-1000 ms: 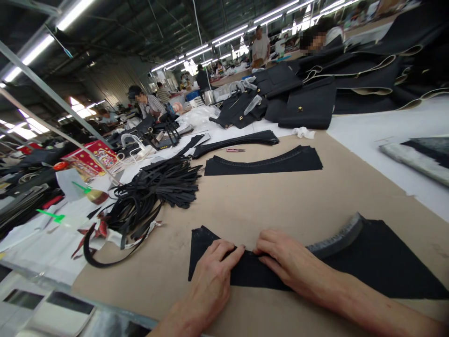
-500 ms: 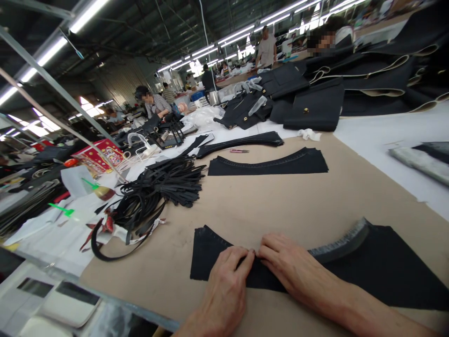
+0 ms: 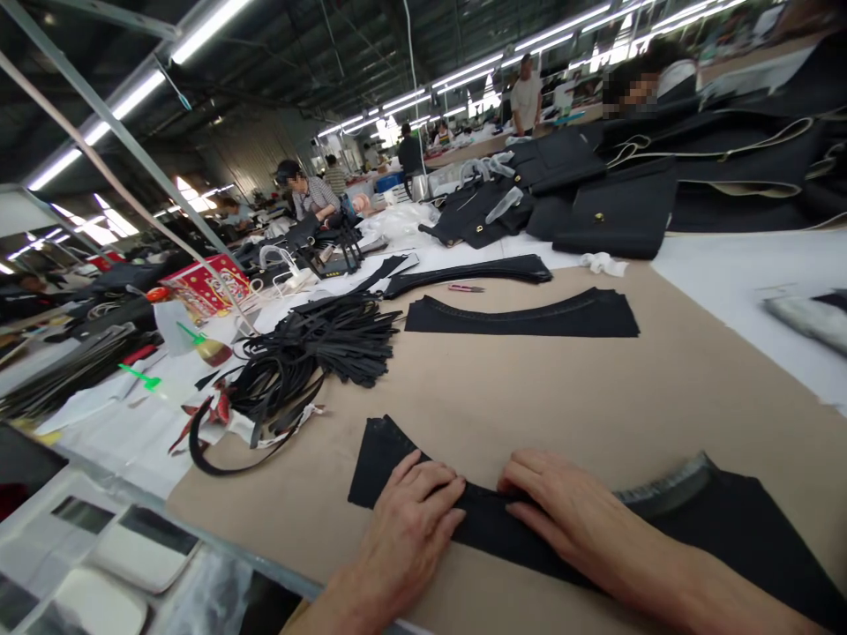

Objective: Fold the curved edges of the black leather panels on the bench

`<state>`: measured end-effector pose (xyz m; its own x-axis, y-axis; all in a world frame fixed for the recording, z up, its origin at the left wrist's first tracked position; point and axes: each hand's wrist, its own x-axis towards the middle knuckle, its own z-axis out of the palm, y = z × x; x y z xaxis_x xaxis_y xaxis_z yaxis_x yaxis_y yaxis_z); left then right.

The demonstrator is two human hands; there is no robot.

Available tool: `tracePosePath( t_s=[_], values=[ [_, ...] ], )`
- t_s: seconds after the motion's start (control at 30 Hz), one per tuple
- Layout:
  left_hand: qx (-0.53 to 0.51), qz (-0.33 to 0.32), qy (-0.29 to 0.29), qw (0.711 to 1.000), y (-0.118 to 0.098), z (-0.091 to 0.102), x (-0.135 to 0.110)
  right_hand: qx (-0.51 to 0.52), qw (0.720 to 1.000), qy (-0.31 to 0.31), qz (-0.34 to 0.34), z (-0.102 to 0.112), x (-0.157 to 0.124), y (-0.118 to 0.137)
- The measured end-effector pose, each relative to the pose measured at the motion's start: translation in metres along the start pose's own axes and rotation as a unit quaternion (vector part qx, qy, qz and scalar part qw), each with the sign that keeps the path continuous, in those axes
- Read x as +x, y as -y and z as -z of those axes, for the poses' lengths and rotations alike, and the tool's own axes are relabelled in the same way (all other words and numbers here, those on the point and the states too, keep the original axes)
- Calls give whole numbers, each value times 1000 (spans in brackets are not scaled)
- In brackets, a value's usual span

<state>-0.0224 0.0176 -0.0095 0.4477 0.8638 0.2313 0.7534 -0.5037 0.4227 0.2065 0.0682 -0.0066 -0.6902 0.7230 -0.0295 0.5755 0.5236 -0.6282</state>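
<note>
A curved black leather panel (image 3: 741, 529) lies on the tan board (image 3: 529, 388) right in front of me. My left hand (image 3: 410, 520) rests palm down on its left part, fingers stretched out flat. My right hand (image 3: 562, 511) lies beside it on the panel's upper edge, fingers flat and pressing on the fold. A short gap of black leather shows between the two hands. The panel's right end has a turned-up grey edge (image 3: 668, 485). Neither hand holds anything.
Two more curved black panels (image 3: 522, 317) lie further back, with a small pink tool (image 3: 465, 287) beside them. A heap of black straps (image 3: 297, 362) sits at left. Black bags (image 3: 595, 203) are stacked behind. A red box (image 3: 205, 287) and several seated and standing workers are beyond.
My hands have drawn slightly apart along the panel's edge; the left hand now lies flatter. The view has shifted a little left and down.
</note>
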Motion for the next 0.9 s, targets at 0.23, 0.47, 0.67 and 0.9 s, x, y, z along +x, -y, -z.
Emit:
tracePosePath(
  t_s=[0.23,0.47,0.67,0.9],
  values=[
    [-70,121,4,990,-20,-11,26,9,1000,-9,-9,0,0,3],
    [-94,138,36,985,-33,-13,39,14,1000,-22,10,-1,-3,-1],
    [-80,89,-2,993,-35,-21,26,22,999,-21,17,0,-4,-3],
    [-38,8,-12,999,-33,-26,7,22,999,-19,35,-1,-7,-6]
  ],
)
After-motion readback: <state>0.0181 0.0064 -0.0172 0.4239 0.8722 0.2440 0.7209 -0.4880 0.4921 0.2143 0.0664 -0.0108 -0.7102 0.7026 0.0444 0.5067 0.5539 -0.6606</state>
